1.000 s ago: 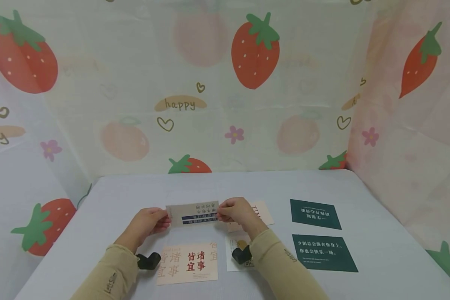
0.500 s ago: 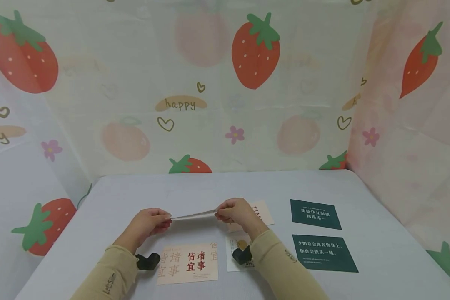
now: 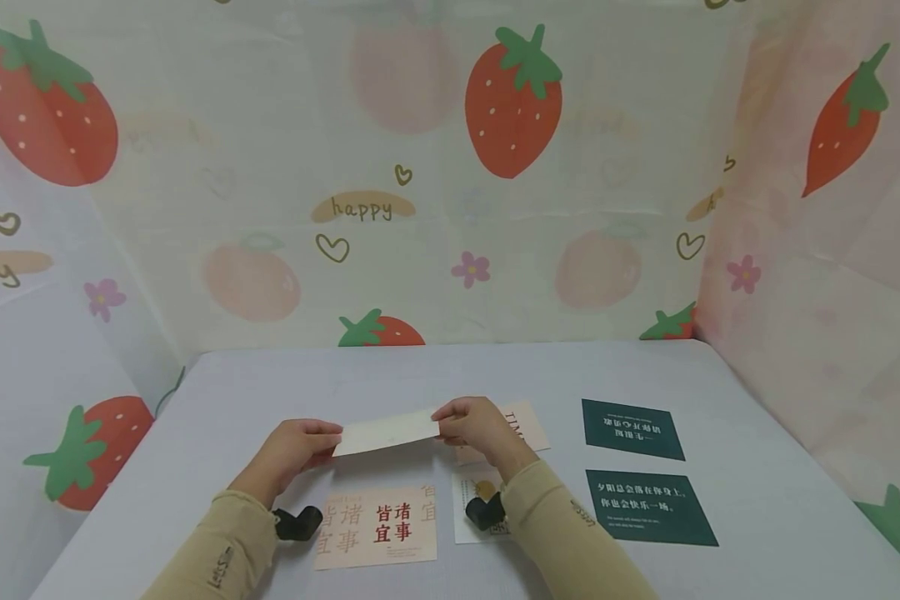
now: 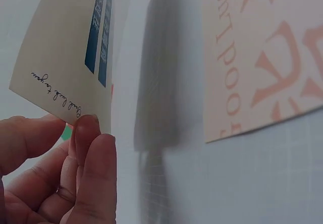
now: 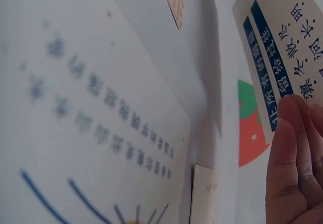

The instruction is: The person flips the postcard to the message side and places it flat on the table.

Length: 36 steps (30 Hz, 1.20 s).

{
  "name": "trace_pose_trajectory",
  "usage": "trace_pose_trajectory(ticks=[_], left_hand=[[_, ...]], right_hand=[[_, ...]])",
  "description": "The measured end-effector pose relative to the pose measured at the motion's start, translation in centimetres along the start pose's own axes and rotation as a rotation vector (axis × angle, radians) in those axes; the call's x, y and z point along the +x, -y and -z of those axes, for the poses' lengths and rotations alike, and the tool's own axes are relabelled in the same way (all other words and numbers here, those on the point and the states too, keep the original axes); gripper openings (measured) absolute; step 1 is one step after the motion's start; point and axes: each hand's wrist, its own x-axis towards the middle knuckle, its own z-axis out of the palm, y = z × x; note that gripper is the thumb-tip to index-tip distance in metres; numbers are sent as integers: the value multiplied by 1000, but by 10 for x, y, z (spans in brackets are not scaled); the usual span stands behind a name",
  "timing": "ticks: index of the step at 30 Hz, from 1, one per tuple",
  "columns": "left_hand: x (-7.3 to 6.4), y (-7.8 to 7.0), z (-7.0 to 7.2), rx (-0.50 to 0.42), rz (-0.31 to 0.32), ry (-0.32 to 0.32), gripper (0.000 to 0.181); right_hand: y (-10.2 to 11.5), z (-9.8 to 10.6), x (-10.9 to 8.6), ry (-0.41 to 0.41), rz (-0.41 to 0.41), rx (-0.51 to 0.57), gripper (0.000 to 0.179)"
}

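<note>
Both hands pinch a cream card (image 3: pixel 386 432) by its two short ends, above the white table (image 3: pixel 270 379). In the head view its blank side shows. Blue bands and dark writing cover the other side, seen on the card (image 4: pixel 55 47) in the left wrist view and the card (image 5: pixel 277 47) in the right wrist view. My left hand (image 3: pixel 294 446) has the left end between thumb and fingers. At the right end, my right hand (image 3: pixel 474 427) grips the edge. A peach card with red characters (image 3: pixel 375 527) lies flat nearer the body.
Two dark green cards, a far one (image 3: pixel 633 429) and a near one (image 3: pixel 652 508), lie on the right. A pale pink card (image 3: pixel 528 423) and a white card (image 3: pixel 468 529) are partly hidden by the right arm. A strawberry-print curtain (image 3: pixel 450 167) stands behind.
The card has tipped over in the hands: its printed side faced the head camera, then its edge, and now its blank side. Both hands have stayed nearly in place.
</note>
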Motion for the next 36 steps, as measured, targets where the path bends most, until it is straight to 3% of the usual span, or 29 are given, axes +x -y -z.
trace_pose_trajectory(ticks=[9, 36], left_hand=[[1, 0, 0, 10, -6, -15, 29], [2, -2, -1, -20, -40, -64, 32]], right_hand=[[0, -2, 0, -21, -24, -29, 9], [2, -5, 0, -42, 35, -25, 21]])
